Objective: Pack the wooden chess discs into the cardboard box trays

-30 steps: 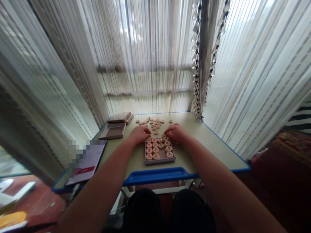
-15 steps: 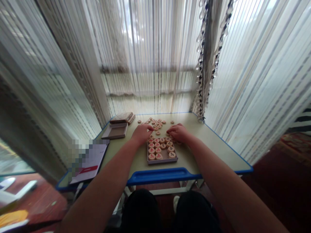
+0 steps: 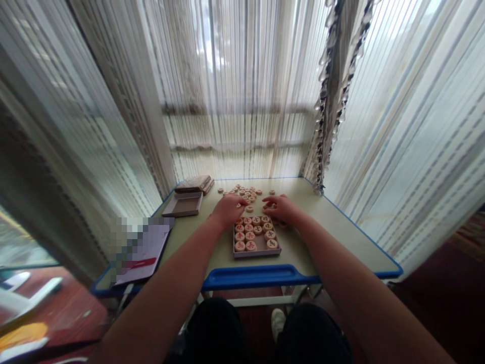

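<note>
A shallow open box (image 3: 257, 255) in front of me holds round wooden Chinese chess pieces (image 3: 250, 246), with red characters in the left columns and dark ones on the right. A gap shows in its middle near the front. My left hand (image 3: 227, 209) is past the box's far left corner, its fingertips closed together around what looks like a pale piece, mostly hidden. Across from it, my right hand (image 3: 283, 208) hovers at the far right corner. Its thumb and forefinger are apart, close over pieces lying partly under the hand.
More loose pieces (image 3: 247, 192) lie scattered farther back on the table (image 3: 341, 237). At the left are a box lid (image 3: 182, 213), a folded stack (image 3: 194, 184) and a tablet-like board with a red strip (image 3: 144, 263). A blue-edged tray lip (image 3: 250, 276) runs along the front.
The whole view has shifted slightly, moving the table rightward in the picture. My right thumb and forefinger have parted. My left hand has moved a little inward, over the box's far left corner.
</note>
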Motion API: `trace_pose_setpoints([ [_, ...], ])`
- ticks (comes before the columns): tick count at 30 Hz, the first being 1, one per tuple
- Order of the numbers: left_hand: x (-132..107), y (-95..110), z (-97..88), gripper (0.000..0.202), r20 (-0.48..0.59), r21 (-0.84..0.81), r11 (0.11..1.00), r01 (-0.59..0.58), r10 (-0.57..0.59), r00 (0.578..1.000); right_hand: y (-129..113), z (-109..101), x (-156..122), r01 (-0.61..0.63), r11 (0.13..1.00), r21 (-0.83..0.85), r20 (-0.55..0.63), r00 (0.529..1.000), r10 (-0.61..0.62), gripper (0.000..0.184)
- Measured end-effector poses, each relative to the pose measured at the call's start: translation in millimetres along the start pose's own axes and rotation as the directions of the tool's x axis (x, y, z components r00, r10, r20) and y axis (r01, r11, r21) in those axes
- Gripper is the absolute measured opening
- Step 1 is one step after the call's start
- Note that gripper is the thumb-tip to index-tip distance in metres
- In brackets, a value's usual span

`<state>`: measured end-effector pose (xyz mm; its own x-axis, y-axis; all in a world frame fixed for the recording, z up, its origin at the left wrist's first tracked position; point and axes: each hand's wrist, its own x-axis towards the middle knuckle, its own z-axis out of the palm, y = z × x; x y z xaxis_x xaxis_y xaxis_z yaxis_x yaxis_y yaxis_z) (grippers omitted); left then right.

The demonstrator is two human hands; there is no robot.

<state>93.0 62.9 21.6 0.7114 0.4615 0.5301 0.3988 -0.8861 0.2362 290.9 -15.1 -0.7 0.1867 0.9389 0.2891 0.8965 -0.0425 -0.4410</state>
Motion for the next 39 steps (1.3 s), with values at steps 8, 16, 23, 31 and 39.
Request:
trace_pose_setpoints([
  [8, -0.4, 4.2, 0.3, 0.015, -0.07, -0.05, 0.996, -0.067, 0.064, 0.995, -0.1, -1.8, 1.6, -0.003, 0.97, 0.243, -0.072, 0.997, 0.021, 0.029],
  [16, -2.6, 11.3, 2.0, 0.028, -0.072, -0.147, 0.974, -0.173, 0.164, 0.984, -21.3, -11.1, -8.5, 0.023, 0.742, 0.67, 0.042, 0.997, -0.069, 0.03],
  [23, -2.4, 15.0, 4.1, 0.026, -0.141, -0.164, 0.968, -0.188, 0.166, 0.976, -33.4, -14.8, -15.3, -0.061, 0.648, 0.759, 0.093, 0.996, -0.015, 0.033],
  [31, -0.3, 19.1, 10.6, 0.025, -0.179, -0.148, 0.984, -0.095, 0.068, 0.981, -36.2, -21.1, -14.2, 0.014, 0.779, 0.626, -0.006, 1.0, -0.013, 0.033],
  [39, 6.8, 18.8, 15.1, 0.024, -0.066, -0.069, 0.993, -0.095, 0.09, 0.994, -30.0, -18.9, -12.6, 0.136, 0.97, 0.199, -0.182, 0.978, -0.1, 0.031],
])
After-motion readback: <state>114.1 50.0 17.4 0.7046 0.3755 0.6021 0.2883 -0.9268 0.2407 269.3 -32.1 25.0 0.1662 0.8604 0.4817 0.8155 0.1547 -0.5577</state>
